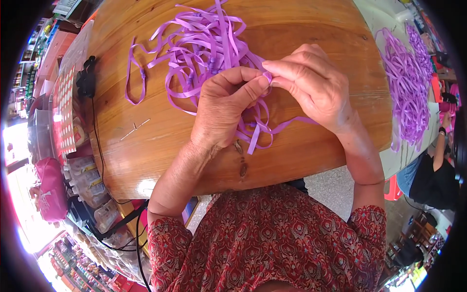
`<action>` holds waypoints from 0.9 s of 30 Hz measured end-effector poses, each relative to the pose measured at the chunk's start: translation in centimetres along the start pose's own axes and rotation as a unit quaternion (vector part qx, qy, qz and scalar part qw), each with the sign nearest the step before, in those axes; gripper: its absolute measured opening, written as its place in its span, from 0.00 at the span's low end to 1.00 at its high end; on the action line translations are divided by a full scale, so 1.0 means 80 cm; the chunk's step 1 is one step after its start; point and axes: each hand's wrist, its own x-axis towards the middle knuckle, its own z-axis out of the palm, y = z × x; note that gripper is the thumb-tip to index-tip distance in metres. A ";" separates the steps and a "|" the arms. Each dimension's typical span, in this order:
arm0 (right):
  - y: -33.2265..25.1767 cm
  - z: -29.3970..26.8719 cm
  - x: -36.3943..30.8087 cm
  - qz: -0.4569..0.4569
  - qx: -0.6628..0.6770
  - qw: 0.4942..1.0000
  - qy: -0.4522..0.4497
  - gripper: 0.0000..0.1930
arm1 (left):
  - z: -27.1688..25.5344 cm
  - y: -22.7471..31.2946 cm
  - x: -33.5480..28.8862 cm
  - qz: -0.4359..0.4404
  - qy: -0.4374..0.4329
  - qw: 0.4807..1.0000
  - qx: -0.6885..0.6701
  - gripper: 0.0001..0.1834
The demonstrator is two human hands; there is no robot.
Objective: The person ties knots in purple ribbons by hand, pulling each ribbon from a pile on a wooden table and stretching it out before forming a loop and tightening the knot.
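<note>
Over a wooden table, my left hand (pixel 226 100) pinches a purple ribbon (pixel 268 77) between thumb and forefinger. My right hand (pixel 311 85) meets it there, its thumb and fingertips closed on the same bit of ribbon. A small loop or fold shows between the fingertips; its detail is too small to make out. Ribbon ends hang below the hands and trail onto the wood. Beyond my left hand lies a tangled heap of purple ribbons (pixel 214 36), with several darker purple knots or wrapped spots among them. One ribbon loop (pixel 142 74) lies apart at the left.
A thin metal needle-like tool (pixel 135 129) rests on the table (pixel 301 165) at the left. A black cable (pixel 97 131) runs along the left edge. More purple ribbons (pixel 404 87) hang in a bundle on a pale surface at right. Another person (pixel 433 180) is at far right.
</note>
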 end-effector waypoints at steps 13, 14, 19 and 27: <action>0.006 -0.003 -0.002 0.041 0.044 0.997 -0.045 0.11 | 0.008 0.005 -0.004 0.010 0.021 0.997 0.068 0.04; 0.005 -0.001 -0.003 0.057 0.062 0.995 -0.047 0.10 | 0.008 0.003 -0.004 0.010 0.022 0.997 0.068 0.04; 0.000 -0.001 -0.003 0.135 0.151 0.977 -0.067 0.09 | 0.009 -0.001 -0.004 0.032 0.032 0.998 0.045 0.05; -0.004 -0.002 -0.001 0.193 0.245 0.949 -0.055 0.08 | -0.002 -0.004 0.001 0.059 -0.026 0.996 -0.063 0.06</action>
